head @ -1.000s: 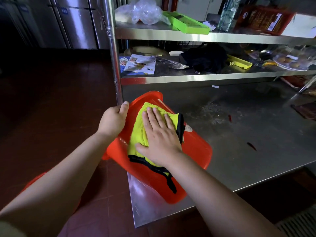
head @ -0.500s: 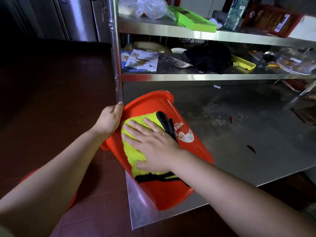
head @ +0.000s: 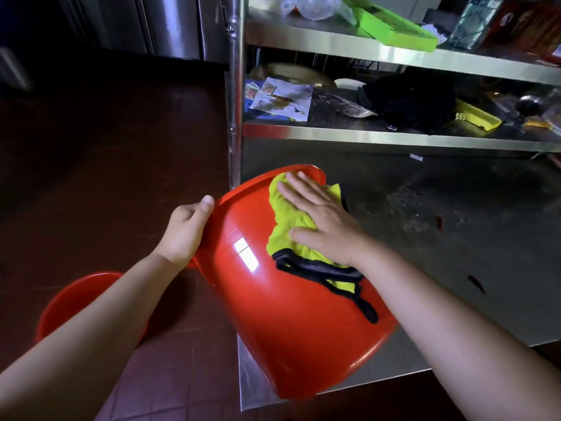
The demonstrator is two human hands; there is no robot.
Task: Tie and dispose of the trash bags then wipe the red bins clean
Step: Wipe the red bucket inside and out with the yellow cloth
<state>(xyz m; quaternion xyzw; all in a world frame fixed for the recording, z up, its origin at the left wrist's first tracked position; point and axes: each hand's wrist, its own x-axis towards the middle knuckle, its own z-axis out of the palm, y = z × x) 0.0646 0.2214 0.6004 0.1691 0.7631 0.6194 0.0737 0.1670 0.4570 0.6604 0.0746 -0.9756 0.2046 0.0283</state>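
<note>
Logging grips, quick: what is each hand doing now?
Left hand: grips the red bin rim.
Right hand: open, flat on the yellow cloth.

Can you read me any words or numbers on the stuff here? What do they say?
None can be read now.
Papers on the lower shelf: print too small.
Red box on the top shelf: print blurred.
Red bin: no label shows; the yellow cloth covers part of its side.

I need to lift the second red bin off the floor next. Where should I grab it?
Judging by the little that shows, take the floor bin by its rim, from above: its open mouth seems to face up, and the left arm hides the rest. The left hand already has that kind of grip on the tilted bin.
</note>
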